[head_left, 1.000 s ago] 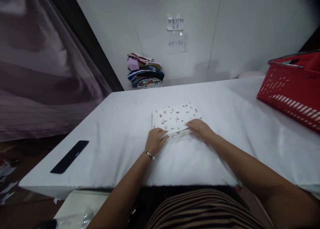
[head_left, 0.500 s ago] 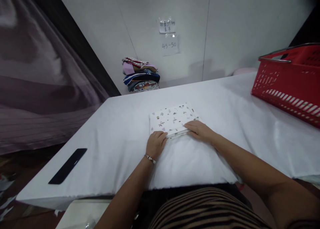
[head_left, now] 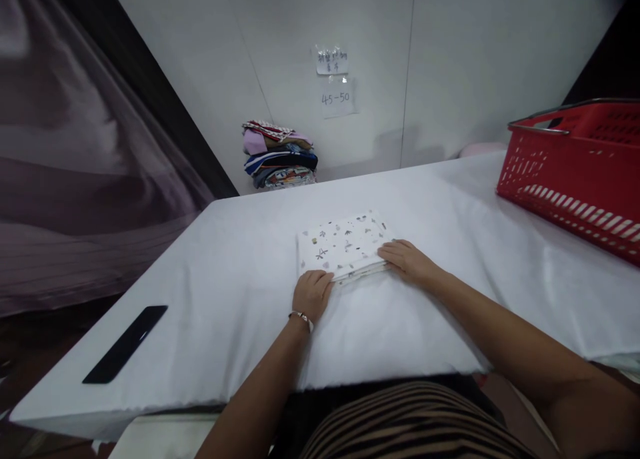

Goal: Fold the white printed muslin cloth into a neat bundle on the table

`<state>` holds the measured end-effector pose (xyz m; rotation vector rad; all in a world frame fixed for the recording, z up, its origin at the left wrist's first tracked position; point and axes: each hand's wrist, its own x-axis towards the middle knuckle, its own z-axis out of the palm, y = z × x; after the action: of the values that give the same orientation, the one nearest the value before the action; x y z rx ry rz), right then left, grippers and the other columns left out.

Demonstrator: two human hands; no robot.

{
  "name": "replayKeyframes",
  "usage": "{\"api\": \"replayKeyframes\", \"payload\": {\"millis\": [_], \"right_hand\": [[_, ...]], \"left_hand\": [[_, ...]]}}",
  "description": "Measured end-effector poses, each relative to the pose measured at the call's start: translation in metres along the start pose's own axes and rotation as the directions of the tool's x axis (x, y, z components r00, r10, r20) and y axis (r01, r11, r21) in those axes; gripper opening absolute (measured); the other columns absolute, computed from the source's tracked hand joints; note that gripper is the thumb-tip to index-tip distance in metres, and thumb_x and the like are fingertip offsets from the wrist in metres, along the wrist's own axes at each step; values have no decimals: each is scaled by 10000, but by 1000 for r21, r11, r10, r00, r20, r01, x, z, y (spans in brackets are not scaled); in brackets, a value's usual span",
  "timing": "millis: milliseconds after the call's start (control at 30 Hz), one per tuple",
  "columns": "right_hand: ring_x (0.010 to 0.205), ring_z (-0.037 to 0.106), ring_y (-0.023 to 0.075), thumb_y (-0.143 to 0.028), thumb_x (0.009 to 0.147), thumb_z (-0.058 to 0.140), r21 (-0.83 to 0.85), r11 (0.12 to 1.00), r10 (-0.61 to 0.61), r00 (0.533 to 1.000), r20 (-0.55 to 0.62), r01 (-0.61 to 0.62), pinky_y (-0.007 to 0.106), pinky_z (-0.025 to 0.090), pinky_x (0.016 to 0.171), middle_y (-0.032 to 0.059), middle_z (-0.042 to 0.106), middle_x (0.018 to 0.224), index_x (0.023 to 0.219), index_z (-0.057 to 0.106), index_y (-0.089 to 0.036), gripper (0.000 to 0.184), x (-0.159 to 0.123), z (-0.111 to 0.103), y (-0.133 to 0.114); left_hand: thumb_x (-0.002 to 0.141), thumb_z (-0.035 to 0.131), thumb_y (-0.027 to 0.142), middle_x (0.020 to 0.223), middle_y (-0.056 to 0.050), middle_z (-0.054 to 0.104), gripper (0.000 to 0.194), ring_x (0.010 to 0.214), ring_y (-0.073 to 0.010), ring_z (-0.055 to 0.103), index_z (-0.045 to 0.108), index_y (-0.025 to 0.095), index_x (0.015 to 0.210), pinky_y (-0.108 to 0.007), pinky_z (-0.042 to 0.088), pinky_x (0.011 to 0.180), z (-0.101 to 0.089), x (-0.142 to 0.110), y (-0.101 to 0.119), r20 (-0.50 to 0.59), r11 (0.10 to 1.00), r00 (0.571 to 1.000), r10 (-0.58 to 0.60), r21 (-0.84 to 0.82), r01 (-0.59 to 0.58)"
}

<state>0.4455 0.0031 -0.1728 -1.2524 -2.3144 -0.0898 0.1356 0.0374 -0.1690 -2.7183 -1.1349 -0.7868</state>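
Observation:
A folded white cloth (head_left: 345, 242) with small scattered plant-like prints lies flat in the middle of the table. Its layers show along the near edge. At its near left corner is my left hand (head_left: 313, 295), fingers on top and thumb by the near edge, closed on the cloth. My right hand (head_left: 407, 262) grips the near right corner in the same way, its fingertips over the top layer. The undersides of both hands are hidden. A bracelet (head_left: 301, 320) circles my left wrist.
A white-covered table (head_left: 240, 259) spans the view. A red plastic basket (head_left: 575, 172) stands at its right. A flat black object (head_left: 125, 345), perhaps a phone, lies front left. Several folded clothes (head_left: 280, 155) are stacked beyond the far edge, below paper signs (head_left: 335, 97).
My right hand has slid slightly right along the near edge to the corner, and the top layer there lies flatter. My left hand stays at its corner. The view has tilted slightly.

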Motion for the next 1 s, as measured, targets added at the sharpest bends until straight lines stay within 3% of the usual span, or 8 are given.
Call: {"api": "replayKeyframes", "payload": {"millis": [400,567,833,1000], "right_hand": [[1172,518,206,-100,859,391,-84,996,28,999,-43,-32,454,389,995,67,593,1245,1235,551,-227,428,-1,-3,17],[1202,495,197,-88,872,372,-38,999,19,1000,11,-19,445,402,989,51,597,1242,1236,551,-233,431,-7,-1,15],[1259,441,213,-115,855,398,58,998,9,1000,-14,-8,474,403,1001,79,547,1300,1276,525,-235,456,-15,4,20],[1260,439,225,-113,854,385,17,1000,8,1000,16,-8,483,395,1007,87,542,1304,1275,525,-223,458,-17,4,20]], "left_hand": [[893,460,272,883,-65,639,234,852,-207,549,668,214,985,-348,445,754,-1,1,-1,-13,1000,1000,9,16,-8],[896,452,271,867,-70,644,248,843,-209,553,678,212,979,-354,451,742,-2,1,1,-6,1000,1000,7,-5,-7],[901,442,272,883,-60,643,241,855,-200,559,662,218,982,-351,466,753,-8,0,3,-32,999,999,3,-46,-5],[900,449,281,983,-72,646,230,946,-208,561,642,204,999,-375,466,832,-11,0,1,-69,997,997,-19,-81,14]]}}
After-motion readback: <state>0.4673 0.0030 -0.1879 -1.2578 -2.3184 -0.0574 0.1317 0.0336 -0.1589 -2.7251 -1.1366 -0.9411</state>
